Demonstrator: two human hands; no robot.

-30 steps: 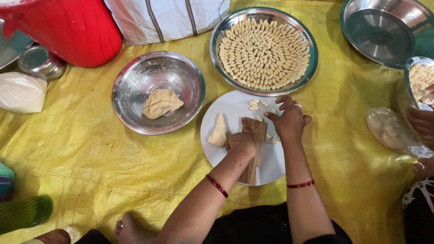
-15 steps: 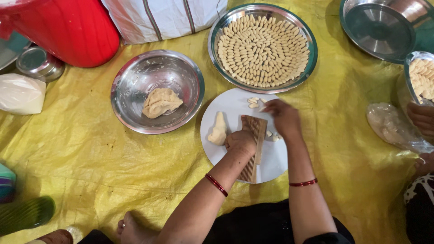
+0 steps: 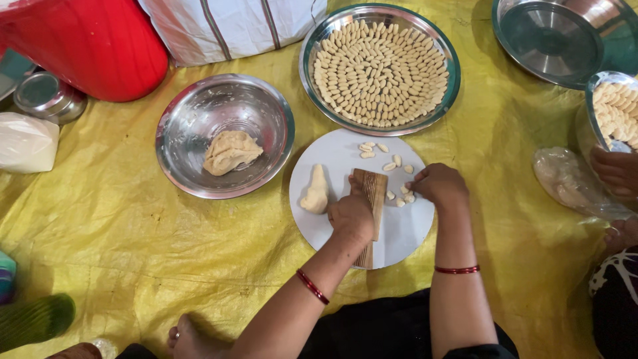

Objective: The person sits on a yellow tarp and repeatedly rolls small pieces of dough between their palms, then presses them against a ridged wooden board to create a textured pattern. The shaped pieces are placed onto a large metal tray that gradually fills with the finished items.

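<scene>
The left hand [image 3: 352, 216] presses curled fingers on a ridged wooden board [image 3: 370, 213], steadying it flat on the white plate [image 3: 405, 233]. Just right of it, the right hand [image 3: 442, 187] bunches its fingertips over small shaped dough pieces [image 3: 401, 197]; whether it pinches one is hidden. A dough lump [image 3: 316, 191] lies just left, within reach.

Ridged wooden board [image 3: 373, 199] on round white plate [image 3: 399, 229]: middle covered by left hand [image 3: 352, 216]. Fingertips of right hand [image 3: 440, 186] curled under, contents not discernible. Red plastic bucket [image 3: 93, 40], striped white sack [image 3: 226, 23], empty steel dish [image 3: 558, 36] cut off at top edge. Small steel tray of shaped dough pieces [image 3: 615, 110] cut off at right edge.
</scene>
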